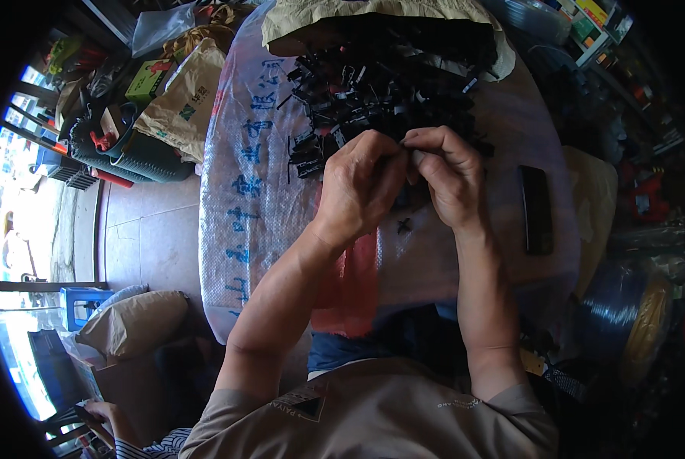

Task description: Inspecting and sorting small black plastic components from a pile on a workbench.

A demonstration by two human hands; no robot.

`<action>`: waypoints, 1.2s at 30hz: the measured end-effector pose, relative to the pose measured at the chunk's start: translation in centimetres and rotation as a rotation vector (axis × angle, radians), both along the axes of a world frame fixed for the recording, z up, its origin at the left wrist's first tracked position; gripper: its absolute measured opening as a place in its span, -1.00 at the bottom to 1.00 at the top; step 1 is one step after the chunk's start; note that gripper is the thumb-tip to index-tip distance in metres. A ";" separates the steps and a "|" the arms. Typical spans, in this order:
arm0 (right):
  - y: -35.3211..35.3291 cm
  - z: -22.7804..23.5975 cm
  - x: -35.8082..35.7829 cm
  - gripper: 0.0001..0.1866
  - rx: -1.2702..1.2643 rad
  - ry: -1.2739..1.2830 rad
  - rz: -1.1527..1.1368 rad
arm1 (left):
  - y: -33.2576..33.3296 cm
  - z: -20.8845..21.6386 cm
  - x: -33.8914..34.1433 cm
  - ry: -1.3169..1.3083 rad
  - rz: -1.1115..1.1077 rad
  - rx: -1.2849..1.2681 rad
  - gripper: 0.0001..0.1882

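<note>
My left hand [362, 182] and my right hand [453, 176] meet over the middle of the table, fingertips almost touching. Both are closed in a pinch. A tiny dark bit shows at the tips of my right finger and thumb, too small to name; what my left fingers hold is hidden behind them. Just beyond my hands lies a heap of small black plastic parts [358, 103], spilling from the mouth of a large brown paper sack [388, 9]. One small dark piece [405, 226] lies alone on the sheet between my forearms.
A white woven plastic sheet [228, 222] covers the table, with a red strip [350, 287] near me. At the right lies a black phone-like slab [537, 210]. Sacks and a dark green tub [155, 161] stand left; a wire coil [625, 321] sits right. Another person's hand [102, 417] shows lower left.
</note>
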State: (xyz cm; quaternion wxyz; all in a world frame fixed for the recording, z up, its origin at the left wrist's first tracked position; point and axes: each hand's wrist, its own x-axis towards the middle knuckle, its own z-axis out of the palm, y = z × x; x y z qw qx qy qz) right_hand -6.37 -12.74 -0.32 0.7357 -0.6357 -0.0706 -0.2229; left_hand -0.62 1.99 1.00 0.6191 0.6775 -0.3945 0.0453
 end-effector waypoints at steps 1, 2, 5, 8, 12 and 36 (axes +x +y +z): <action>-0.1 -0.1 -0.1 -0.86 -0.008 0.006 0.003 | 0.1 -0.2 0.0 0.003 0.000 -0.001 -0.91; -0.2 -0.1 -0.1 -0.85 -0.018 0.011 0.007 | 0.2 -0.4 0.1 -0.026 -0.007 0.026 -0.91; 0.0 0.0 -0.3 -0.85 0.032 0.078 0.026 | 0.4 -0.6 0.1 0.076 -0.055 0.021 -0.89; 0.4 1.0 -0.7 -0.85 0.164 0.147 0.059 | 0.5 -0.4 0.5 0.571 -0.216 -0.199 -0.82; -1.0 0.5 -0.5 -0.90 -0.073 0.096 0.053 | 1.0 1.0 1.0 0.837 -0.341 -0.185 -0.81; 0.3 -0.9 -0.5 -0.68 -1.027 0.215 -0.246 | 4.6 -0.8 6.3 0.932 -0.533 -0.544 -0.71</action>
